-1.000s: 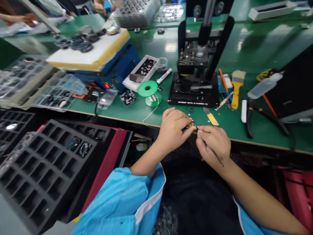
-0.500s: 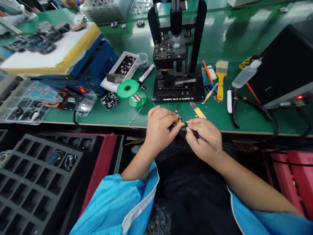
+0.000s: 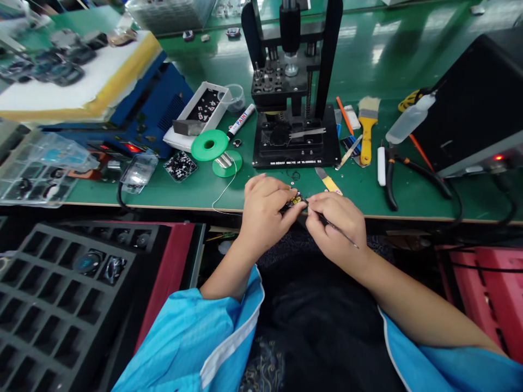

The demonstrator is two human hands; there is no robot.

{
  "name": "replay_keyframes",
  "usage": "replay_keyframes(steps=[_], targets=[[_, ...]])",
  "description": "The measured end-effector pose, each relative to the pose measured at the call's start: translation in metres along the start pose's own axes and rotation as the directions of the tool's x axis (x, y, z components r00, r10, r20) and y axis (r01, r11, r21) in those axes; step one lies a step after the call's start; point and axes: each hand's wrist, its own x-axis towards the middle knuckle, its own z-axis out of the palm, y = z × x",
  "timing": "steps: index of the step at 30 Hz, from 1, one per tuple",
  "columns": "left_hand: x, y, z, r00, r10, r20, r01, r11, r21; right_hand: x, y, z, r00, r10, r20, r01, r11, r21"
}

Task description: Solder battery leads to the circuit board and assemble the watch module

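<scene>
At the bench's front edge, my left hand (image 3: 267, 209) is closed round a small black-and-gold electronic part (image 3: 295, 200), mostly hidden by the fingers. My right hand (image 3: 337, 218) pinches a slim dark metal tool (image 3: 339, 231) like a pen. Its rear end sticks out below the palm, while its front tip meets the part's right side near my left thumb; whether it touches cannot be made out. Just beyond the hands lie a yellow-handled blade (image 3: 329, 181) and a thin black ring (image 3: 294, 175).
A black hand press (image 3: 296, 147) stands ahead. Left of it are a green solder spool (image 3: 210, 145), a paint marker (image 3: 241, 122) and a parts box (image 3: 206, 106). On the right lie a brush (image 3: 368, 133) and pliers (image 3: 392, 179). A foam tray (image 3: 61, 294) sits lower left.
The view has shifted slightly. My right hand and its tool have moved a little closer to my left hand; both grips stay the same.
</scene>
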Motion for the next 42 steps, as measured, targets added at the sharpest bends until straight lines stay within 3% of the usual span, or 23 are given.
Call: replay_keyframes(steps=[8,15,25,32,42], targets=[[-0.001,0.0,0.001,0.999,0.021,-0.026,-0.02,1.0,0.006,-0.006,0.004,0.003,0.996,-0.084,-0.003,0.083,0.991,-0.108],[-0.001,0.0,0.001,0.998,0.042,-0.039,-0.042,0.999,0.017,0.001,0.0,-0.002,0.999,-0.007,-0.038,0.009,0.998,0.056],[-0.001,-0.002,0.004,0.99,0.103,-0.097,-0.103,0.995,0.001,0.007,-0.002,0.0,0.999,0.04,0.006,-0.041,0.996,0.074],[-0.002,-0.002,0.005,0.991,0.088,-0.1,-0.089,0.996,-0.008,0.008,-0.002,-0.003,0.997,0.059,-0.05,-0.053,0.992,0.116],[-0.002,-0.001,0.005,0.995,0.052,-0.081,-0.054,0.998,-0.019,0.012,-0.004,-0.009,0.998,0.07,0.006,-0.07,0.987,0.147]])
